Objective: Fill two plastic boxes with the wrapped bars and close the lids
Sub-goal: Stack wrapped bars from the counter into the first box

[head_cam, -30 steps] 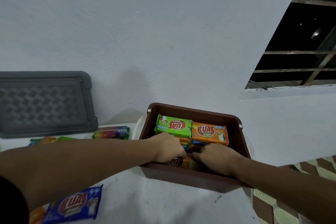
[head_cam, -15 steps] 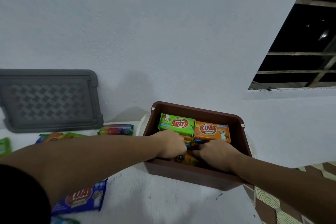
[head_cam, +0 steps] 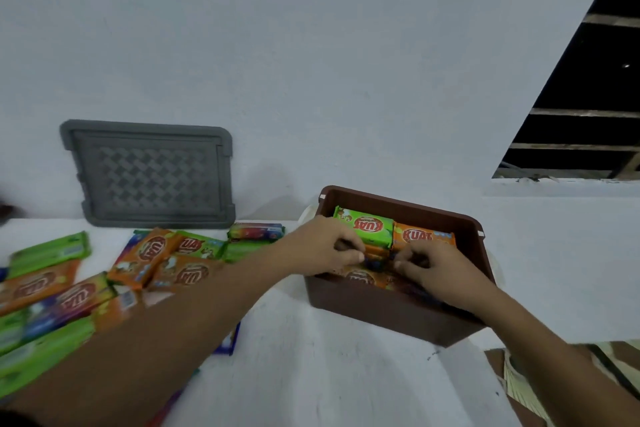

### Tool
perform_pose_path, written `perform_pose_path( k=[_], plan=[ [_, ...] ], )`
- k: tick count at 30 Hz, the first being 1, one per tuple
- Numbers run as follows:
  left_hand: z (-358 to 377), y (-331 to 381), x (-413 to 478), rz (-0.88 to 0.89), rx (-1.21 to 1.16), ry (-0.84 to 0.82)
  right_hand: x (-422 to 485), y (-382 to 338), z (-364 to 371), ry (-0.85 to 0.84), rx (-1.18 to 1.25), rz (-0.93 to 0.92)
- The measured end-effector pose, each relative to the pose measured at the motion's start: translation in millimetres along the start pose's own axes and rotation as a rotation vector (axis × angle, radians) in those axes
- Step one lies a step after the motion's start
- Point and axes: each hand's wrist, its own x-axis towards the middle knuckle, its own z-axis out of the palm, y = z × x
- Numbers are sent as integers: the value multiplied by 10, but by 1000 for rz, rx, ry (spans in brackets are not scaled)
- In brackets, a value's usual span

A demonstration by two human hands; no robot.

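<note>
White wall (head_cam: 311, 45) behind, white desk (head_cam: 311, 374) in front. Dark window opening (head_cam: 588, 97) noted high to the right of the right fingers.

- Brown box (head_cam: 381, 308) is set on the desk, lid off, directly beneath both hands.
- Left hand (head_cam: 322, 246) is held inside the box over its left wall. Right hand (head_cam: 440, 270) is held inside over the near right corner.
- Left fingers (head_cam: 346, 239) are curled, thumb tip brought toward the forefinger. The middle bars (head_cam: 375, 258), stood on edge, are pinched at their left end.
- Right fingers (head_cam: 403, 263) are curled likewise, and the same bars are pinched at the right end. The fingertips of the two hands are near each other, not touching.
- Just beyond the left fingers a green bar (head_cam: 363, 225) is seen face up on the top layer. It touches an orange bar (head_cam: 420, 236) just beyond the right fingers.
- Nearer than the fingers, by the box's near wall, another orange wrapper (head_cam: 360, 277) is partly hidden by the hands.
- Well left of the left fingers, loose bars (head_cam: 149, 253) in green, orange and blue are scattered on the desk. Some overlap and some are blurred.
- Grey lid (head_cam: 152, 177) is propped upright against the wall, beyond the loose bars.
- Tiled floor (head_cam: 519, 385) is seen past the desk edge, near the right forearm.
</note>
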Motion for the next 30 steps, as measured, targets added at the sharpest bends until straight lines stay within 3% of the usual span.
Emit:
perform_pose_path(
  k=[5,8,11,14,18,22,26,30],
  plan=[
    [39,-245,-759,-37,-380,479,-148,-504,462,325,-59,-188],
    [96,-582,-1237,-191,-300,590,-101,-742,809,439,-134,-350],
    [172,-955,-1746,-457,23,503,-45,-983,1248,446,-206,-506],
    [296,-1091,-2156,-619,291,364,24,-1192,1667,379,-277,-611],
    [454,-1064,-2435,-735,344,265,102,-1387,2044,96,-319,-633],
    [535,-1072,-2582,-730,327,257,122,-1465,2272,-208,-223,-594],
    [583,-1081,-2638,-660,259,290,120,-1482,2284,-233,-282,-576],
    [544,-1147,-2678,-632,93,350,58,-1421,2213,-264,-408,-438]
  ],
)
